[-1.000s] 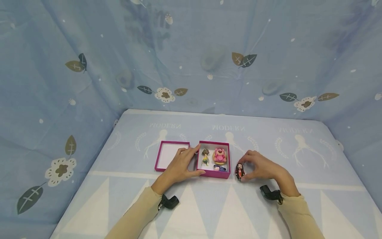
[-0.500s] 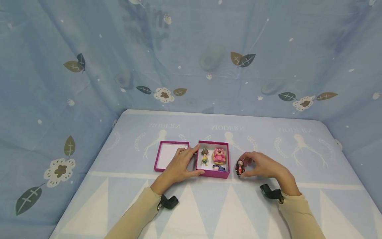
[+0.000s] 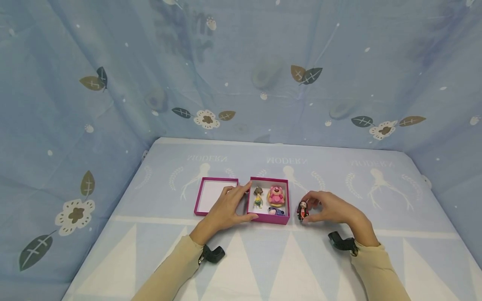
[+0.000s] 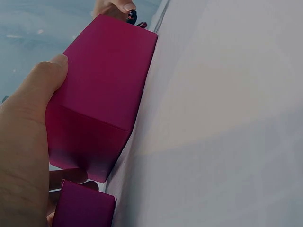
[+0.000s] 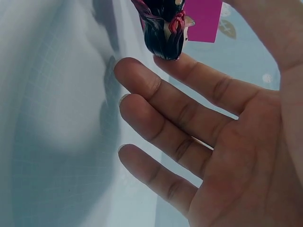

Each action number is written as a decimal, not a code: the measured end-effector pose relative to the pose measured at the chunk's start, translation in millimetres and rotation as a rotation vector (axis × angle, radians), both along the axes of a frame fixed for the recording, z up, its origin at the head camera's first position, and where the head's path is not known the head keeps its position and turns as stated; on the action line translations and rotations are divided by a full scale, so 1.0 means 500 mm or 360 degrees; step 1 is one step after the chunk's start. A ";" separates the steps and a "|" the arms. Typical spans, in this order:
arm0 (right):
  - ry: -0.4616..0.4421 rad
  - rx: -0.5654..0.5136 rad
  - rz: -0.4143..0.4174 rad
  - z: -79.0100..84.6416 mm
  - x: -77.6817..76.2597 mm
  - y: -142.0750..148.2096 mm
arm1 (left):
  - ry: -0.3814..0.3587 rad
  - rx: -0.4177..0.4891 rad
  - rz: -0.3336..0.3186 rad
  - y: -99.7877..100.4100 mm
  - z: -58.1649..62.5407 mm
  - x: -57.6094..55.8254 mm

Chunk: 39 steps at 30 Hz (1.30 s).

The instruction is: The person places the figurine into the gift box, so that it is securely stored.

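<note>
On the table sits an open magenta box (image 3: 269, 219) with a white inside. My left hand (image 3: 226, 209) holds it at its left end, thumb on the front wall (image 4: 106, 71) and fingers behind. Three figurines lie in it: a brown-haired one in yellow and green (image 3: 257, 197), a pink bear (image 3: 276, 196) and a blue donkey-like one (image 3: 276, 211). Just right of the box, my right hand (image 3: 331, 208) pinches a long-haired doll figurine (image 3: 303, 210) in red between thumb and index finger. In the right wrist view its dark hair (image 5: 163, 40) shows, and the other fingers extend below.
The magenta box lid (image 3: 198, 197) lies inside up to the left of the box, partly behind my left hand. A patterned cloth covers the table (image 3: 278, 267). Blue curtains (image 3: 241, 83) rise at the back and both sides.
My right hand has raised the doll figurine slightly and tipped it more upright. The left hand keeps its place at the box. The head view has shifted a little.
</note>
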State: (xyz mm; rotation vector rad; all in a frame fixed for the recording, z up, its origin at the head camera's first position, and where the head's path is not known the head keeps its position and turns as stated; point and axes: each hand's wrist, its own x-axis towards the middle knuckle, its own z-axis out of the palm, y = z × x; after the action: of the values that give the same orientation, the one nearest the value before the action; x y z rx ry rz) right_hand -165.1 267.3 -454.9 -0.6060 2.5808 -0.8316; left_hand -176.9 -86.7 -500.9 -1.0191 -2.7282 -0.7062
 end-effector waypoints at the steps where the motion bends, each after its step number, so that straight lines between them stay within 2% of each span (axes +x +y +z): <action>1: 0.0000 -0.0001 -0.0002 0.001 0.001 -0.001 | 0.0001 0.0001 -0.0001 0.000 0.000 0.000; 16: 0.0082 -0.0055 -0.0056 0.011 0.005 -0.004 | 0.0007 0.0004 -0.0004 -0.003 -0.002 0.000; 27: 0.0335 -0.0178 -0.0114 0.014 0.008 -0.014 | -0.0005 -0.0008 -0.0006 -0.004 -0.003 0.003; 39: 0.0381 -0.0205 -0.0101 0.015 0.006 -0.021 | 0.0035 -0.0006 -0.0019 -0.002 -0.004 -0.001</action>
State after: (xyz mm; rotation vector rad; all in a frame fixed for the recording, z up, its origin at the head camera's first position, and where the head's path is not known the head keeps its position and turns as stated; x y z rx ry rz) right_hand -162.0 256.8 -447.4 -0.7023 2.7891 -1.0082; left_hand -177.2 -87.7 -502.7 -1.0382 -2.7080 -0.6878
